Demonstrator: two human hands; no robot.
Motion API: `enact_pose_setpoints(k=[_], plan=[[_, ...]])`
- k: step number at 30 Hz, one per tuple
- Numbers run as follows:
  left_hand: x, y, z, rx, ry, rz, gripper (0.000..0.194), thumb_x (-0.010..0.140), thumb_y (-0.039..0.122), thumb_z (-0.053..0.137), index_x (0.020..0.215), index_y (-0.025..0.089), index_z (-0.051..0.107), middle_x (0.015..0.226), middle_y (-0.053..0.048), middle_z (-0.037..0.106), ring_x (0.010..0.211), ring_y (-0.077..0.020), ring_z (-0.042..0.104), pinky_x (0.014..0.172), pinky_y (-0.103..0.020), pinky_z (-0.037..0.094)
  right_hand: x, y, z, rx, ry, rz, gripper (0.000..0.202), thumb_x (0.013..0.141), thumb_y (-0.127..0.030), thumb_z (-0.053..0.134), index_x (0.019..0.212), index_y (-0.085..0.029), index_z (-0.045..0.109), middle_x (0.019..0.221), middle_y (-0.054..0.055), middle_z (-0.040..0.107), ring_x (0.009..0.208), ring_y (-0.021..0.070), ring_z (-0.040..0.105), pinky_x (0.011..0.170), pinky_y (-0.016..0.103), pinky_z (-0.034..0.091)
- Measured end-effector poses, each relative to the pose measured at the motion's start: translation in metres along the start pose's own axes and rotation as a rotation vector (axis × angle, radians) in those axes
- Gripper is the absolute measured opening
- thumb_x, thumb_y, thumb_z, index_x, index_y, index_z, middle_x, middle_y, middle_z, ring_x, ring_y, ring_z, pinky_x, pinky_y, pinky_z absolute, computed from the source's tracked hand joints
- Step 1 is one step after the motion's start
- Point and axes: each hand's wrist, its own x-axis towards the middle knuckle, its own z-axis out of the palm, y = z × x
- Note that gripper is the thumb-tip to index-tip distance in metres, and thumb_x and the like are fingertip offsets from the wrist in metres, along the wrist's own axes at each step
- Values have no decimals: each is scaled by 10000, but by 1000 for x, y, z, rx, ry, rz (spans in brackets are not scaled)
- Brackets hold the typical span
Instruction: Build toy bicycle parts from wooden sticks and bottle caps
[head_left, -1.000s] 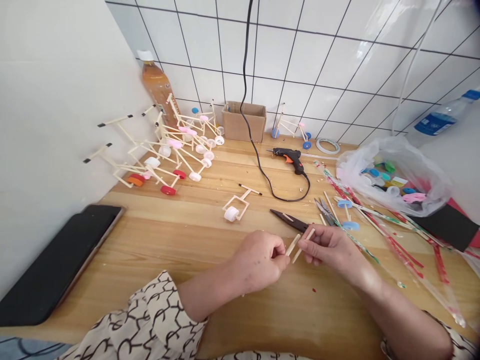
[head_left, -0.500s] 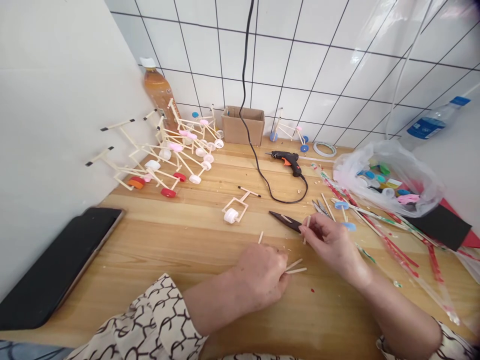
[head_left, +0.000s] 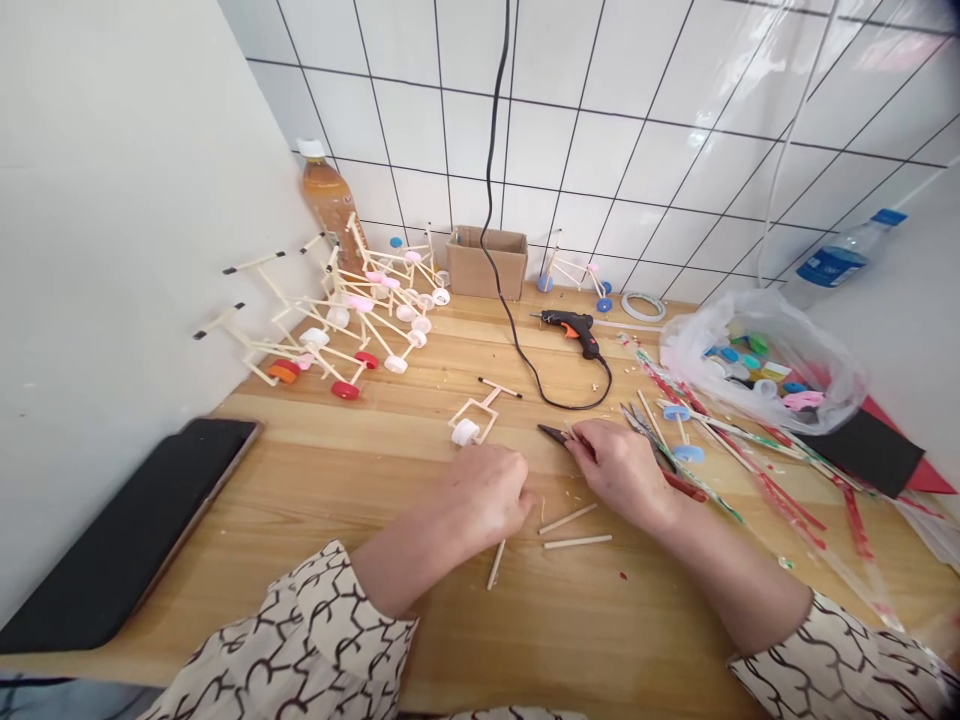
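My left hand (head_left: 487,495) is closed over the wooden table, its fingertips hidden under it; a short stick (head_left: 496,565) shows just below it. To its right, two short sticks (head_left: 577,543) lie on the table. My right hand (head_left: 619,470) has its fingers pressed together over the dark blade (head_left: 553,434) of a tool; what they pinch is too small and hidden to name. Past my left hand lies a small stick frame (head_left: 487,405) with a white cap wheel (head_left: 465,432).
Stick models with cap wheels (head_left: 352,305) crowd the back left near a bottle (head_left: 330,205). A black glue gun (head_left: 574,328) and its cord lie behind my hands. At the right are scissors (head_left: 637,420), plastic strips and a bag of caps (head_left: 757,360). A black phone-like slab (head_left: 127,530) lies left.
My left hand has moved up and left, uncovering the sticks on the table. My right hand has shifted left onto the dark blade, and the stick upright in its fingers no longer shows. The view has shifted slightly.
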Motion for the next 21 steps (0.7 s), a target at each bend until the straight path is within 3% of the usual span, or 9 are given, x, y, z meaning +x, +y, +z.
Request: enact_pose_setpoints(k=[9,17,21], plan=[[1,-1,10,-32,9,80,220,747,199,460,665,142,655,709,-156,697,676,-282,656,580,-341,459,2,5,-7,61,133,39,205,871,-240,425,702,-188,531,619,19,569,579,144,517,563,234,351],[6,-3,7,-126,62,-5,169,765,164,450,719,159,612,668,-80,666,654,-211,624,597,-293,432,-6,67,-36,-9,191,333,232,793,-354,492,626,-197,524,492,-19,508,450,126,425,472,240,290],[8,-4,12,-240,120,4,143,776,135,449,723,173,576,663,-39,651,608,-168,594,554,-260,397,-8,83,-42,-168,89,414,221,776,-342,474,641,-192,563,493,5,524,473,156,459,488,255,289]])
